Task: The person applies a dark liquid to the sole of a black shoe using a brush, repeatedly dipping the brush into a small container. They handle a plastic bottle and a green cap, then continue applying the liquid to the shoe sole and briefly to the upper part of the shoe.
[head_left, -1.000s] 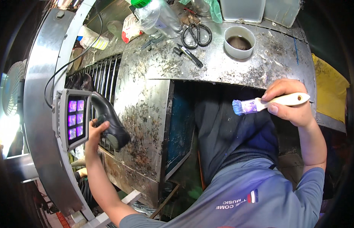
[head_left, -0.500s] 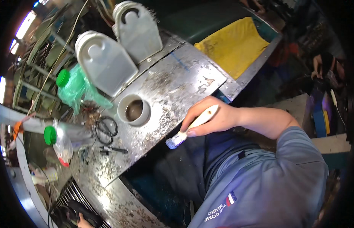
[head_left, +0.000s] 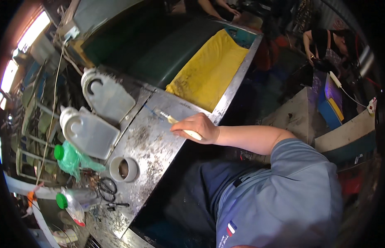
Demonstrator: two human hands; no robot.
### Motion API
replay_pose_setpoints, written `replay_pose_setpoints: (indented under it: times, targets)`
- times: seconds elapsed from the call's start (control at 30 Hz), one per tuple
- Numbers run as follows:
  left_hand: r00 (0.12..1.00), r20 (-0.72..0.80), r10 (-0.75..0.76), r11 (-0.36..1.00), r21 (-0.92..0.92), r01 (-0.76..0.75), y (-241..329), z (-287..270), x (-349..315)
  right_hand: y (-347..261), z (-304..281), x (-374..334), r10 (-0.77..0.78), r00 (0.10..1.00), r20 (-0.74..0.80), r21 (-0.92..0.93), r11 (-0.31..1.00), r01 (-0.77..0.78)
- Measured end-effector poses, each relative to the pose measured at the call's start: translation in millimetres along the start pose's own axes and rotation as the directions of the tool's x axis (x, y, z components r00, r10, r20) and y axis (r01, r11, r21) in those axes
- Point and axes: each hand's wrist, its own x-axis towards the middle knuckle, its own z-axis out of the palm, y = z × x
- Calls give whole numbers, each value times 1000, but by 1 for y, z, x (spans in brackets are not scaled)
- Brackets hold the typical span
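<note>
My right hand is closed around the pale wooden handle of a paintbrush. The brush's bristle end points up and left over the metal worktable, close to a blue streak on its top. Whether the bristles touch the surface I cannot tell. A pale round cup with brownish contents stands on the table, left of and nearer than the hand. My left hand is out of view.
Two translucent plastic containers stand along the table's far left side. Scissors, a black marker and green-capped bottles lie nearer. A yellow cloth covers a trough beyond. Another person works at far right.
My right hand has swung the brush away from over my lap to above the table near the yellow cloth. The view has shifted, and a hand at the lower left has left it.
</note>
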Motion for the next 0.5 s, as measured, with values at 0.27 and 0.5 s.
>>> replay_pose_setpoints:
  times: [0.27, 0.5]
  targets:
    - [856, 425, -294, 925, -100, 367, 106, 31, -83, 102, -33, -54, 44, 998, -50, -400, 914, -61]
    - [864, 477, -161, 887, -313, 338, 188, -41, -23, 93, -26, -30, -33, 979, 199, -246, 966, 82]
